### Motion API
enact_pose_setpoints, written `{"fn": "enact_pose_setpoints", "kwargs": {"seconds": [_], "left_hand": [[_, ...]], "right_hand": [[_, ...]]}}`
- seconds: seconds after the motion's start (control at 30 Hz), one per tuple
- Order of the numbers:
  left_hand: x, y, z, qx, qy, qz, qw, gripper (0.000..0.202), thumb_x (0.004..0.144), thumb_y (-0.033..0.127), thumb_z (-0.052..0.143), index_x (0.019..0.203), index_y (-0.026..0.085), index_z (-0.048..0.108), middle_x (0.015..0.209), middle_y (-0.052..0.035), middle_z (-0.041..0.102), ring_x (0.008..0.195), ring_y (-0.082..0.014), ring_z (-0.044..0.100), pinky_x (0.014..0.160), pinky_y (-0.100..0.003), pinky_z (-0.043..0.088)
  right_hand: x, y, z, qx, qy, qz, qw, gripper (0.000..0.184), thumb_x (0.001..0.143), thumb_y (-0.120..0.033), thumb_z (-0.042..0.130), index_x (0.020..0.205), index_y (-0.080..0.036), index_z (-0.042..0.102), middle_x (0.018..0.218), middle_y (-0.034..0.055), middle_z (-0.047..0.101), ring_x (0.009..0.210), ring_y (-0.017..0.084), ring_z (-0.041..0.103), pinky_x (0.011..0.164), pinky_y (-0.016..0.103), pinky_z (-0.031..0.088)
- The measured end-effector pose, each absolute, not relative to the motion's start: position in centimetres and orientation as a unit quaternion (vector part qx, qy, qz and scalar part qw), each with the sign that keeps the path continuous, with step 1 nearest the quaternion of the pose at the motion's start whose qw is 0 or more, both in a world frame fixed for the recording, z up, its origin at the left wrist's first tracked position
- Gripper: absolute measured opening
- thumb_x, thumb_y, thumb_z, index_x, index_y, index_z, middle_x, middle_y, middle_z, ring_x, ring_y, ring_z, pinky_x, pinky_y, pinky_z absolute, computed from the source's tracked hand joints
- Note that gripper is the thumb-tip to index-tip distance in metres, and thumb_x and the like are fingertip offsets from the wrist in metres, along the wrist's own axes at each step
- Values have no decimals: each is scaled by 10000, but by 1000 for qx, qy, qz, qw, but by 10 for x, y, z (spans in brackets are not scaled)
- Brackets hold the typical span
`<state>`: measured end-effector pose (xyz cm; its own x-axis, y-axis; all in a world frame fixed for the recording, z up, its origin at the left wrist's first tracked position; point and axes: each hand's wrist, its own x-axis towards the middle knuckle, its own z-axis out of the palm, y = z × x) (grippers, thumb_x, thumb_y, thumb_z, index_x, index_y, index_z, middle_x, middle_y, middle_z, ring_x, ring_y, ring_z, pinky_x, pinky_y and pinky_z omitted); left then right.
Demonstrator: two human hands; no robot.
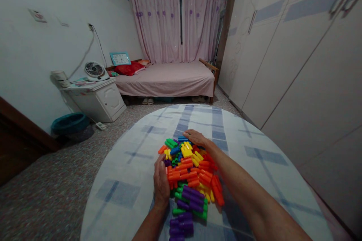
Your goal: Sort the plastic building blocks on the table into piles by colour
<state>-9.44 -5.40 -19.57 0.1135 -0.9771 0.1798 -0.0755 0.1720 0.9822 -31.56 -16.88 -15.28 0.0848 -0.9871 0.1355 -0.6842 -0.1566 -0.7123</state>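
Observation:
A heap of plastic building pieces (185, 173) in orange, yellow, green, blue, purple and red lies on the table. Along the heap's left side, my left hand (161, 181) rests on edge with its fingers stretched forward, touching orange pieces. My right hand (195, 138) reaches round the far right side, fingers extended and curved over blue and red pieces at the back. Neither hand grips a piece; both cup the pile from outside. Nearest to me are purple pieces (181, 226), with purple and green ones (192, 201) just beyond. My right forearm hides part of the heap's right edge.
The round table (121, 192) wears a blue and white checked cloth. Beyond it stand a bed (169, 79) and a white cabinet (110, 99) with a small fan (94, 69). A lined bin (70, 123) sits at left; wardrobe doors (283, 56) line the right.

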Motion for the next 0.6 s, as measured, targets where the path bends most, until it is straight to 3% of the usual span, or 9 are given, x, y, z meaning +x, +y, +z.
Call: {"fn": "enact_pose_setpoints", "kwargs": {"seconds": [0.07, 0.13, 0.23, 0.33, 0.43, 0.53, 0.6], "left_hand": [[-95, -55, -196, 495, -529, -407, 557, 510, 952, 532, 297, 1243, 180, 524, 1338, -91, 508, 1277, -188, 445, 1139, -368, 317], [-96, -55, -197, 495, -529, -403, 559, 511, 952, 533, 296, 1234, 176, 529, 1322, -94, 518, 1261, -188, 458, 1132, -369, 323], [-97, -56, -198, 498, -530, -391, 564, 515, 953, 531, 290, 1225, 170, 536, 1313, -96, 526, 1254, -185, 468, 1129, -361, 327], [-96, -56, -197, 498, -533, -385, 566, 518, 957, 522, 276, 1236, 168, 533, 1311, -94, 531, 1250, -178, 477, 1116, -343, 342], [-95, -55, -194, 507, -543, -368, 560, 534, 958, 517, 249, 1223, 153, 538, 1287, -106, 545, 1232, -177, 489, 1096, -330, 360], [-95, -55, -191, 513, -544, -363, 556, 532, 957, 514, 242, 1202, 153, 549, 1267, -106, 553, 1217, -177, 495, 1086, -328, 367], [-95, -55, -191, 513, -539, -361, 562, 525, 954, 511, 256, 1189, 150, 555, 1254, -107, 556, 1210, -180, 498, 1088, -336, 366]], "right_hand": [[-315, -158, -148, -706, 597, -278, 261, 392, 832, -575, 548, 886, -228, 720, 1029, 60, 699, 1017, 247, 614, 943, 358, 443], [-315, -141, -136, -707, 605, -256, 261, 398, 866, -544, 512, 950, -213, 717, 1104, 79, 679, 1058, 261, 600, 960, 377, 432], [-305, -94, -111, -711, 619, -299, 146, 424, 905, -466, 471, 1149, -170, 650, 1331, 132, 541, 1274, 295, 440, 1071, 454, 317], [-277, -25, -96, -766, 536, -351, 56, 390, 932, -381, 448, 1247, -187, 571, 1311, 111, 552, 1252, 232, 456, 1076, 426, 323], [-246, 41, -108, -872, 405, -265, 69, 380, 874, -396, 570, 1230, -262, 557, 1283, 49, 580, 1307, 225, 399, 1139, 445, 230], [-230, 77, -137, -899, 384, -202, 53, 395, 866, -420, 582, 1222, -253, 542, 1397, 52, 486, 1377, 242, 299, 1171, 502, 114], [-229, 83, -153, -896, 404, -181, 41, 458, 858, -482, 579, 1252, -256, 521, 1454, 60, 415, 1409, 283, 223, 1156, 547, 112]]}}
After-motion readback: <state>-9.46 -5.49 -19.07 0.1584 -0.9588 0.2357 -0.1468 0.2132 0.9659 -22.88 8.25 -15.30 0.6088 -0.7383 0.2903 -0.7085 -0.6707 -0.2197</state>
